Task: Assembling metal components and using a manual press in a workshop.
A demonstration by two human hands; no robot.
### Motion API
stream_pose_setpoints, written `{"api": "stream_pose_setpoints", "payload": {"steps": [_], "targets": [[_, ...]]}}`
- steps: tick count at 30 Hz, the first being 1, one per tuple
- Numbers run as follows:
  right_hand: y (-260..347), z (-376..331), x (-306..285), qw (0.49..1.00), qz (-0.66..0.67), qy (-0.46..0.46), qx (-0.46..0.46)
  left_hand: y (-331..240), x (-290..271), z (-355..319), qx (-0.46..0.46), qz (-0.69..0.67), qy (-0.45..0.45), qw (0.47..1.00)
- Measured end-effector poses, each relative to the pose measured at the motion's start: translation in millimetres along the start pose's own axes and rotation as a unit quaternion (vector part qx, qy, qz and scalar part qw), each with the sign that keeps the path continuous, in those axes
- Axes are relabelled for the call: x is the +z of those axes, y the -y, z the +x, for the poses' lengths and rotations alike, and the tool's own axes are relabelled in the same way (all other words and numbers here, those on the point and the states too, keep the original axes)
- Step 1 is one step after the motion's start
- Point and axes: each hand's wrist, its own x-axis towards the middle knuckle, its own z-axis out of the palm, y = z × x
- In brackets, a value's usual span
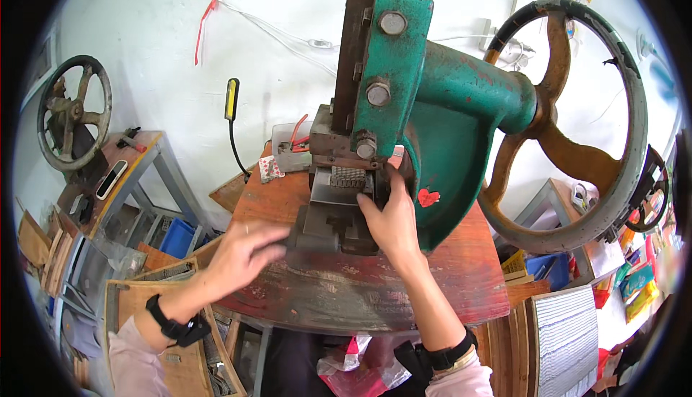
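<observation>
A green hand press [393,72] stands before me, its dark steel tooling block [330,143] under the ram. Below the block lies a flat grey metal plate [333,193], with a row of small ridged metal pieces [347,176] at its back edge. My right hand [393,220] rests at the tooling's right side, thumb by the plate's edge and forefinger stretched up along the block, the two apart. Left of the dark lower die base [353,235], my left hand [249,253] is blurred, its fingers loosely apart and pointing toward the base. Nothing shows in it.
The press stands on a worn wooden table [310,296]. Its large handwheel [627,87] reaches out at right. Behind the tooling are a clear tray [290,153] and a thin lamp [232,101]. A wooden tray [137,303] lies lower left, a ridged grey stack [566,339] lower right.
</observation>
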Motion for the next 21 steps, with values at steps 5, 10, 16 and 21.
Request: {"api": "stream_pose_setpoints", "payload": {"steps": [5, 10, 16, 21], "targets": [[23.6, -48.5, -36.4, 0.999, 0.022, 0.024, -0.031, 4.4, 14.9, 68.0, -0.040, 0.042, -0.051, 0.997], [11.4, -84.0, -92.0, 0.997, -0.061, 0.050, -0.023, 4.4, 26.0, 89.7, -0.144, 0.099, -0.027, 0.984], [-13.8, -109.8, -139.8, 0.993, -0.102, 0.042, 0.030, -10.1, 37.4, 97.8, -0.232, 0.198, 0.076, 0.949], [-20.6, -124.4, -149.1, 0.994, -0.085, 0.035, 0.062, -22.8, 50.8, 105.1, -0.249, 0.197, 0.151, 0.936]]}}
